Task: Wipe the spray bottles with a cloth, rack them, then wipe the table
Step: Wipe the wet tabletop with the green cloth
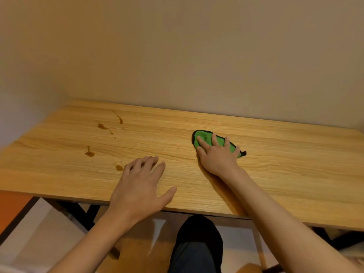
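A green cloth (204, 137) with a dark edge lies on the wooden table (275, 154), right of the middle. My right hand (216, 154) presses flat on the cloth with its fingers spread. My left hand (139, 186) rests on the table near the front edge, fingers loosely bent, holding nothing. Several brown liquid stains (89, 153) mark the left part of the tabletop. No spray bottle or rack is in view.
A plain wall (177, 56) runs along the table's far edge and its left side. Under the front edge I see dark table legs (78, 211), the floor and my dark-clothed leg (197, 245).
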Tool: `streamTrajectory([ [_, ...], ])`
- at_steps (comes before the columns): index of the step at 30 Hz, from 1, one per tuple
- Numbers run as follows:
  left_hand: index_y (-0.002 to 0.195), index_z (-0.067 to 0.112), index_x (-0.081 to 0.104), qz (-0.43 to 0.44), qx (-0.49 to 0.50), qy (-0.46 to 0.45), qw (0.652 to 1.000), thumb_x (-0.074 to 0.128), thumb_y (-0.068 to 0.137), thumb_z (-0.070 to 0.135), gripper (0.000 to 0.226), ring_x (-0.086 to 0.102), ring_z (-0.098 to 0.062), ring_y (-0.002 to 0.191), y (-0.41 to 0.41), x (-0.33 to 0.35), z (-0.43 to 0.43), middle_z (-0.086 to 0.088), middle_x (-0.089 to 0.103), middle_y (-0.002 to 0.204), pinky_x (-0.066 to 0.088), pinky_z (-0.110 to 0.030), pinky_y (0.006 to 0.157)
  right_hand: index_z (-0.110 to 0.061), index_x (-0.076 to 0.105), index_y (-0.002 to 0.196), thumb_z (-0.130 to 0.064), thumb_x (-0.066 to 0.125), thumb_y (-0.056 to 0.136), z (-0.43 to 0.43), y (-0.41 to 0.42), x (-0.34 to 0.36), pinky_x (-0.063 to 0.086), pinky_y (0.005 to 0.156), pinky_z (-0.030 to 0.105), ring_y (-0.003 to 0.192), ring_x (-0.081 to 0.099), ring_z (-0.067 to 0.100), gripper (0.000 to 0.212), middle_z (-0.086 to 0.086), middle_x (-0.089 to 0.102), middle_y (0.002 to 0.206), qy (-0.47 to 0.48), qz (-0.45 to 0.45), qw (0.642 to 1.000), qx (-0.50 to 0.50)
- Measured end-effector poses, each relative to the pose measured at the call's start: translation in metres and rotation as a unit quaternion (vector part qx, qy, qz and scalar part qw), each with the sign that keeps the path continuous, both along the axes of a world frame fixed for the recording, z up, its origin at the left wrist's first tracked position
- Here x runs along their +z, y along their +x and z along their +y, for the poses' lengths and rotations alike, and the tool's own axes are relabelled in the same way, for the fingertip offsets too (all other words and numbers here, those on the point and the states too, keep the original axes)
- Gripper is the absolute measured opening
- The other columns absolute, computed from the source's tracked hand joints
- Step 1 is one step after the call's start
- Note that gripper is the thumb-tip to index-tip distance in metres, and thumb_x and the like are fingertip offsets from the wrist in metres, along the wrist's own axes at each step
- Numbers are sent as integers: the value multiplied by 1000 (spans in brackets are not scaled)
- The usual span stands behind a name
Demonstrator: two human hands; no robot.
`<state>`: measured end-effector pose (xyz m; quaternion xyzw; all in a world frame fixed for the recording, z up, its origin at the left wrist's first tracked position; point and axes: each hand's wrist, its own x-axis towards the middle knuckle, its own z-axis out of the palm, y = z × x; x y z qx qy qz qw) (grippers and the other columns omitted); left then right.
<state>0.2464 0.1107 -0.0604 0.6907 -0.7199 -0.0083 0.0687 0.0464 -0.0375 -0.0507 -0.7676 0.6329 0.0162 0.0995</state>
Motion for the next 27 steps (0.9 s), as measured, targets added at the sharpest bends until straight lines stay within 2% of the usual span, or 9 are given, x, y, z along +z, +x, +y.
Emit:
streamTrajectory([
  [3,149,26,49,-5,0,7,1000,25,88,78,84,35,-25,147,0,0,-1,-1,44,158,31,-48,118,-54,13,157,-57,15,106,13,63,-1,-7,117,71,154,-12,42,51,-2,0,171,-6,-6,992,126],
  [6,145,25,54,-1,1,5,1000,31,89,77,80,40,-27,145,1,-2,0,-3,50,154,35,-50,116,-59,13,154,-62,17,104,17,63,-2,-6,121,65,156,-10,34,50,-8,2,171,-9,-16,978,209],
  [9,154,28,43,2,-1,6,1000,22,89,79,86,27,-24,152,2,-4,-1,0,36,164,23,-47,123,-61,13,153,-66,18,102,0,16,-3,0,123,59,157,-1,29,52,-11,5,170,-28,1,982,186],
  [14,156,26,41,11,-10,12,1000,22,90,79,87,25,-24,154,3,-7,-1,-1,34,165,21,-48,125,-61,8,153,-65,15,103,-71,-67,4,2,123,61,157,-1,28,51,-10,0,171,31,26,998,42],
  [18,156,25,42,18,-9,21,1000,25,91,78,86,25,-26,154,3,-3,-2,-2,35,165,20,-50,126,-56,9,156,-61,13,104,-117,-52,4,3,122,63,157,-1,32,52,-5,2,171,15,29,999,-19],
  [20,159,27,33,14,-11,21,1000,23,92,79,85,15,-24,157,4,-2,-4,0,25,169,13,-49,127,-52,10,158,-57,14,106,-126,-19,4,3,123,63,157,-1,32,53,-3,2,171,7,25,1000,-14],
  [23,162,30,19,1,-19,27,999,22,93,78,84,1,-21,158,4,1,-6,4,11,171,4,-47,127,-49,10,159,-56,14,106,-125,43,6,2,123,61,157,-3,30,53,-3,1,171,6,17,998,54],
  [27,162,31,18,7,-21,27,999,23,93,78,84,-1,-20,157,4,1,-4,5,8,171,2,-47,127,-49,11,159,-56,14,106,-97,117,1,-1,123,60,158,-4,28,53,-5,2,171,0,2,987,163],
])
